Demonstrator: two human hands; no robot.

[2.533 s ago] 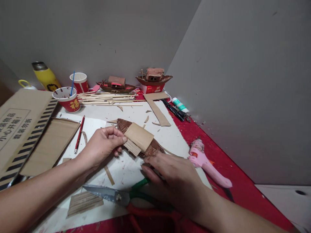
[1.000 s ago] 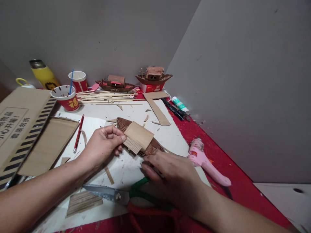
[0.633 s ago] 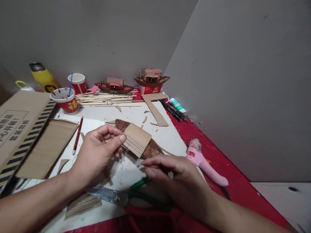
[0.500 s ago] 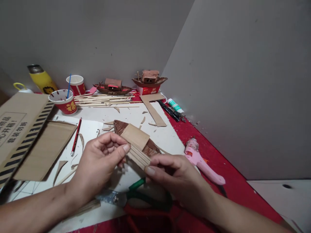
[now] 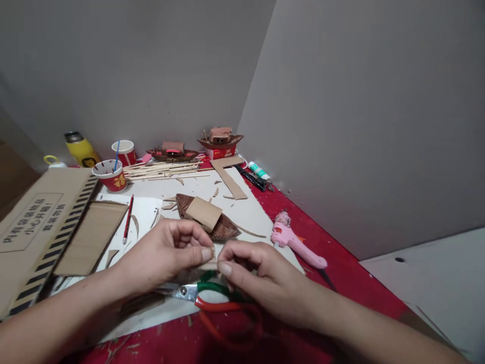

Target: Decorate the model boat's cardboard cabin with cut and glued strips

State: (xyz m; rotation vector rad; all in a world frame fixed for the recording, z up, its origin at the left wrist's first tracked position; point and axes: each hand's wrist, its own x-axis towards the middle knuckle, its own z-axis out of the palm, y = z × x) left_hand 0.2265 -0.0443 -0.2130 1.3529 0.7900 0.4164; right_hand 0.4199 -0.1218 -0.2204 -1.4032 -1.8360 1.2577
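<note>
My left hand (image 5: 166,253) and my right hand (image 5: 253,273) meet low in the middle, both pinching a small pale cardboard piece (image 5: 211,263) between thumb and fingers; most of that piece is hidden by the fingers. Just beyond them a brown model boat hull (image 5: 223,231) lies on the white sheet (image 5: 242,210), with a tan cardboard rectangle (image 5: 203,213) resting across it. Scissors (image 5: 212,298) with green and red handles lie right under my hands.
A pink glue gun (image 5: 293,241) lies to the right on the red table (image 5: 341,273). At the back stand two finished model boats (image 5: 172,150), wooden sticks (image 5: 162,169), two red paper cups (image 5: 110,175) and a yellow bottle (image 5: 80,149). A cardboard box (image 5: 34,222) and a red pencil (image 5: 128,218) lie on the left.
My left hand lifted the ribbed cardboard piece off the boat and drew it toward me; my right hand came up off the table and pinched it too. The camera tilted and pulled back.
</note>
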